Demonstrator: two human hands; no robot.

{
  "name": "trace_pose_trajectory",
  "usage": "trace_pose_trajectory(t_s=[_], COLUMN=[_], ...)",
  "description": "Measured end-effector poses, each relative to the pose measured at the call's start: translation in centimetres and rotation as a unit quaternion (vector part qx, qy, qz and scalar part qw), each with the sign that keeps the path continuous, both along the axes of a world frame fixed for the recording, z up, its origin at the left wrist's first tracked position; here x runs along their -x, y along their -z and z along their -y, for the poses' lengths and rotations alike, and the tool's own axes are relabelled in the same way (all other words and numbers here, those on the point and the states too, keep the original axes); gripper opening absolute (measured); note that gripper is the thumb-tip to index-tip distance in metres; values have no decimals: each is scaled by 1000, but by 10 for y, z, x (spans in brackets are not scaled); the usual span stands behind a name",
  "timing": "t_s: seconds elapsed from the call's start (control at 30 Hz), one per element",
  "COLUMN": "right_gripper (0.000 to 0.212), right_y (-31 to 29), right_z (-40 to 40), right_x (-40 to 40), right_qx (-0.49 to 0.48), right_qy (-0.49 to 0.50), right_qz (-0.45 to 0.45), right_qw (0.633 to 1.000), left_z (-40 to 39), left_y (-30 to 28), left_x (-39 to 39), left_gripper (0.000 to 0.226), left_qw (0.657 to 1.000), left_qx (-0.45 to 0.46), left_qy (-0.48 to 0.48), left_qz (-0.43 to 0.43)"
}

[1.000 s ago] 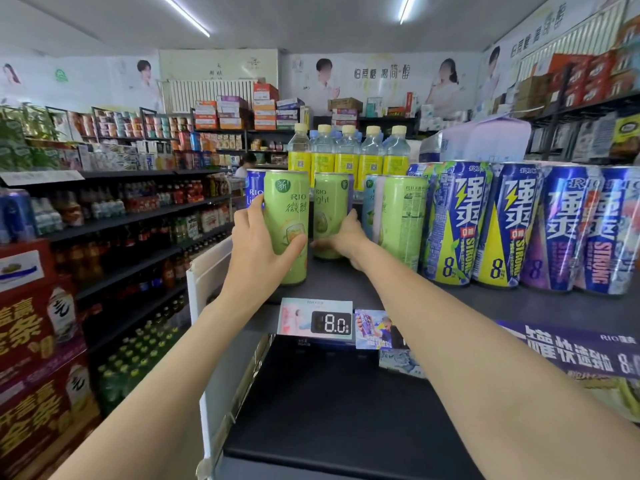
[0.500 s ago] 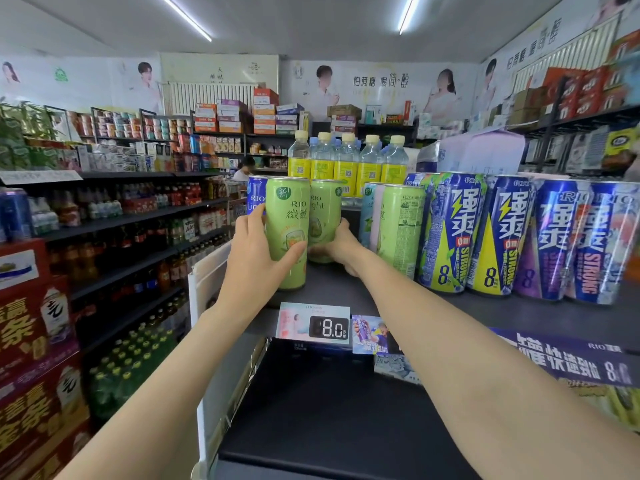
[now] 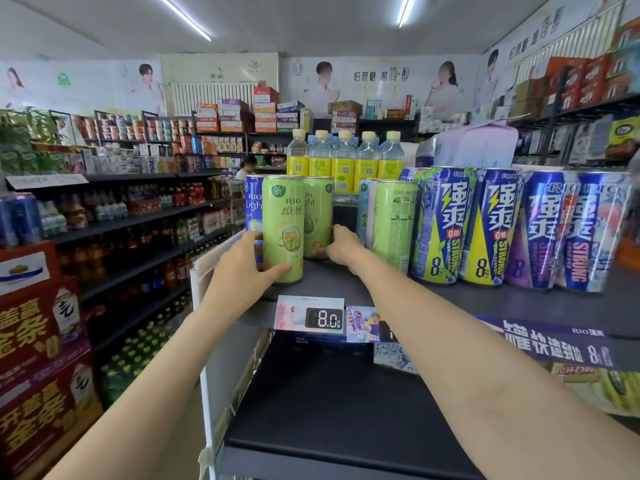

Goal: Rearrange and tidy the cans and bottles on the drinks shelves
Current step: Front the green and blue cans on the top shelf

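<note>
My left hand (image 3: 247, 268) wraps the base of the front green can (image 3: 283, 228), thumb across its lower face, fingers behind; my right hand (image 3: 341, 245) holds the second green can (image 3: 318, 216) low on its side, just behind and right of the first. Both stand upright at centre frame on the dark shelf (image 3: 346, 285), touching or nearly so.

These are tall, slim cans, and I judge them full, so fairly heavy for their width and quick to tip; the wall is thin and will dent if I squeeze, and the printed skin looks slick; I take them low and around, not by the rim.

Counting: 3 green cans in view, the third green can (image 3: 393, 223) right of centre with its back label facing me; 1 blue-white can (image 3: 253, 202) behind my left hand; 4 blue cans (image 3: 446, 223) in the front row at the right, possibly more behind; 5 yellow-labelled bottles (image 3: 343, 161) in the front rank at the back.
</note>
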State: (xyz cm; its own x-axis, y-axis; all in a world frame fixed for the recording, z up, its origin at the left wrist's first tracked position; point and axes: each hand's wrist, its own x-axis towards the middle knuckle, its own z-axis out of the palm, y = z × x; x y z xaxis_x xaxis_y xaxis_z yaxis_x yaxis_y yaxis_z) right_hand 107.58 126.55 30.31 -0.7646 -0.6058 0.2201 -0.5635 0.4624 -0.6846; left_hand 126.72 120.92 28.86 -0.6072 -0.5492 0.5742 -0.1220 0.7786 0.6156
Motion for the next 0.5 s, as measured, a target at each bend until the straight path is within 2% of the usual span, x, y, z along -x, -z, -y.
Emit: trace_pose_trajectory(t_s=[0.17,0.3,0.4,0.5], right_gripper=[48,47,55,57], right_y=[-3,-20,-37,-40], right_z=[-1,-17,-42,-80], right_x=[-10,-28,-46,-62], right_qx=[-23,-96,-106,-49], right_qy=[-3,1,-7,-28], right_qz=[-18,-42,-142,-252], right_qw=[1000,994,984,966], left_z=[1,0,-1,-4], left_y=[2,1,-1,-2], left_x=[2,1,2,7], left_gripper=[53,48,48,49], left_qw=[1000,1000,999,998], left_qx=[-25,0,26,35], left_qy=[7,0,-17,-20], left_qz=[-5,6,26,38])
